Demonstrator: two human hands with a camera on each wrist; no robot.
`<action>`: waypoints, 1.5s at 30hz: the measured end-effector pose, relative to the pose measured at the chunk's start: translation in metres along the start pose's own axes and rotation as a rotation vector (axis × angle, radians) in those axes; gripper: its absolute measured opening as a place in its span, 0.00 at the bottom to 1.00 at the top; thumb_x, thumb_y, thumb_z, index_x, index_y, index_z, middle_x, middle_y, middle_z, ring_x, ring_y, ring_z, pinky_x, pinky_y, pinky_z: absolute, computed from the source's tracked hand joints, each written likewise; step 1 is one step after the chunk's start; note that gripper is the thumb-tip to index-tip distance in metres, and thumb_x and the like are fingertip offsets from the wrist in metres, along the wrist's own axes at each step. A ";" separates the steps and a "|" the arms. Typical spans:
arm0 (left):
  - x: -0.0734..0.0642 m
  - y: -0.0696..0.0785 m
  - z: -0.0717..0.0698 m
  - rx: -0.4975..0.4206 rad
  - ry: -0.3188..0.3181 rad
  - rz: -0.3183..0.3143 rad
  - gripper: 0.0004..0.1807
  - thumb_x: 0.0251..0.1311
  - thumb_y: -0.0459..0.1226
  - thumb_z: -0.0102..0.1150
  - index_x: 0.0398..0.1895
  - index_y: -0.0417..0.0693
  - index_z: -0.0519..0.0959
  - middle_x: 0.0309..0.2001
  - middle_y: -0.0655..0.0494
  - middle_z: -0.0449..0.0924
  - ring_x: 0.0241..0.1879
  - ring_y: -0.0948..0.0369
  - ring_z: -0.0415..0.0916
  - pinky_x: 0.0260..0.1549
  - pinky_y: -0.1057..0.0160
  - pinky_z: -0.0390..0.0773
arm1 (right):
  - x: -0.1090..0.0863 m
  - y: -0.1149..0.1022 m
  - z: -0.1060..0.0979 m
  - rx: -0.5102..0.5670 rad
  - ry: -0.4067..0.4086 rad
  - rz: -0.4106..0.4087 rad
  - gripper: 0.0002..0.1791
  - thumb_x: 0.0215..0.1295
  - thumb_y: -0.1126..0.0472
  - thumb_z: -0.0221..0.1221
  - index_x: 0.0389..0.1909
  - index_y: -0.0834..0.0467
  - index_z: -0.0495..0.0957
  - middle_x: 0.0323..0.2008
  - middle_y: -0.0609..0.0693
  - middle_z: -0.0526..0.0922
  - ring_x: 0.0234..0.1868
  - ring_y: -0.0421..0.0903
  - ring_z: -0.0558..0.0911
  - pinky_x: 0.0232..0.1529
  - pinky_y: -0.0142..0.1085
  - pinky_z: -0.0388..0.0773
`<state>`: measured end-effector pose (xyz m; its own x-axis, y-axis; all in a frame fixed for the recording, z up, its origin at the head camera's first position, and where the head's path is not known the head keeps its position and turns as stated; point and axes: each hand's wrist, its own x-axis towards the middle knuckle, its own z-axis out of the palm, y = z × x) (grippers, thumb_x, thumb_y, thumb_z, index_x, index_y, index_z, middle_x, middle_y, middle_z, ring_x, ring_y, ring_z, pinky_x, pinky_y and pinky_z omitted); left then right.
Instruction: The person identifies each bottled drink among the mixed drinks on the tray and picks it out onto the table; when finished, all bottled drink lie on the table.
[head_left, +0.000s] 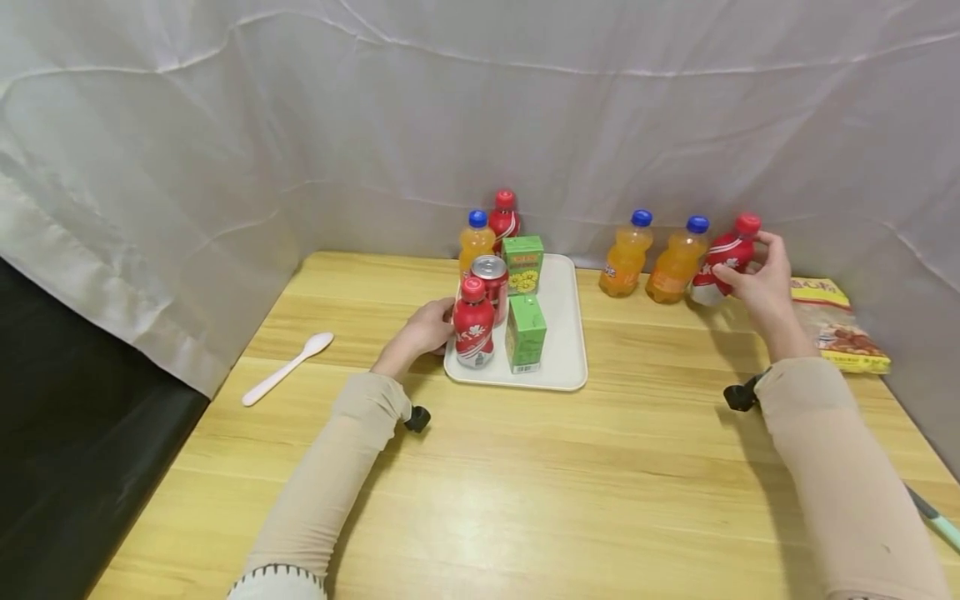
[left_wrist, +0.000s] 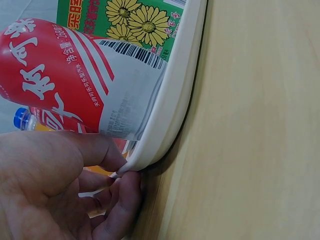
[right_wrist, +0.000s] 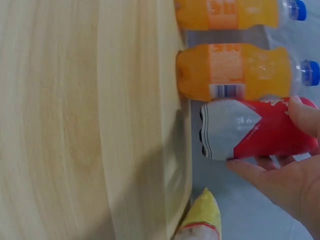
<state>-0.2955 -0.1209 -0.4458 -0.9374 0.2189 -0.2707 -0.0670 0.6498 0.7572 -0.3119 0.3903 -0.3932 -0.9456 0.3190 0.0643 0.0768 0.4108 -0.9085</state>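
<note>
This looks like a makeshift recording booth: creased grey cloth (head_left: 420, 108) hangs around the back and sides of a wood-grain table (head_left: 555, 483), and small black devices (head_left: 417, 419) are worn at both wrists (the bottled drinks (head_left: 723, 260) alone would suit a kitchen or shop).

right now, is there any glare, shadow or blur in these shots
Head view: a mild sheen on the bare table, soft shadows beside the left sleeve and right sleeve; left wrist view: a thin dark shadow along the tray, large lettering on the red bottle clear; right wrist view: broad shadow across the wood, print on the orange bottles soft.
</note>
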 end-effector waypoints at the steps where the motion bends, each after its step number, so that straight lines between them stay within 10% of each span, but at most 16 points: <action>1: 0.000 0.001 0.000 0.000 -0.003 0.001 0.30 0.78 0.35 0.49 0.81 0.47 0.62 0.65 0.38 0.75 0.47 0.50 0.81 0.32 0.65 0.87 | 0.002 0.002 0.000 -0.025 0.010 0.008 0.42 0.71 0.58 0.66 0.79 0.38 0.55 0.51 0.28 0.65 0.56 0.36 0.72 0.42 0.15 0.79; 11: 0.005 0.007 0.004 0.026 -0.001 0.024 0.31 0.78 0.35 0.50 0.81 0.47 0.62 0.62 0.39 0.77 0.39 0.54 0.79 0.26 0.68 0.84 | 0.008 0.014 -0.002 -0.026 0.055 0.096 0.44 0.74 0.54 0.62 0.81 0.34 0.49 0.53 0.28 0.64 0.68 0.44 0.69 0.76 0.38 0.75; 24: 0.006 0.009 0.003 0.018 0.002 0.040 0.30 0.77 0.33 0.50 0.81 0.46 0.63 0.60 0.39 0.77 0.39 0.54 0.79 0.27 0.67 0.83 | 0.014 0.016 -0.005 0.000 0.030 0.118 0.46 0.75 0.56 0.61 0.82 0.37 0.43 0.53 0.29 0.63 0.72 0.45 0.66 0.81 0.44 0.68; 33: 0.007 0.005 0.000 -0.029 -0.048 -0.004 0.34 0.75 0.31 0.49 0.83 0.47 0.60 0.61 0.39 0.76 0.44 0.53 0.79 0.31 0.66 0.86 | 0.005 0.010 0.003 -0.106 0.087 0.108 0.48 0.75 0.47 0.59 0.85 0.43 0.41 0.84 0.55 0.51 0.82 0.52 0.58 0.85 0.44 0.61; 39: 0.008 -0.002 -0.010 -0.149 -0.105 -0.032 0.36 0.71 0.28 0.48 0.83 0.48 0.60 0.59 0.39 0.75 0.37 0.57 0.77 0.27 0.68 0.86 | -0.027 -0.033 0.040 -0.040 0.459 -0.334 0.36 0.72 0.51 0.60 0.79 0.40 0.62 0.76 0.45 0.65 0.76 0.39 0.65 0.80 0.29 0.58; 45: 0.005 0.001 -0.017 -0.218 -0.141 -0.080 0.38 0.69 0.25 0.51 0.82 0.47 0.60 0.53 0.43 0.73 0.33 0.59 0.78 0.27 0.67 0.87 | -0.066 -0.086 0.092 -0.076 0.200 -0.709 0.36 0.68 0.56 0.65 0.77 0.51 0.68 0.71 0.57 0.71 0.71 0.53 0.71 0.76 0.41 0.67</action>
<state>-0.3065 -0.1319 -0.4365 -0.8703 0.2822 -0.4037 -0.2253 0.5007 0.8358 -0.2847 0.2558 -0.3575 -0.7012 0.1017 0.7057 -0.5021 0.6322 -0.5901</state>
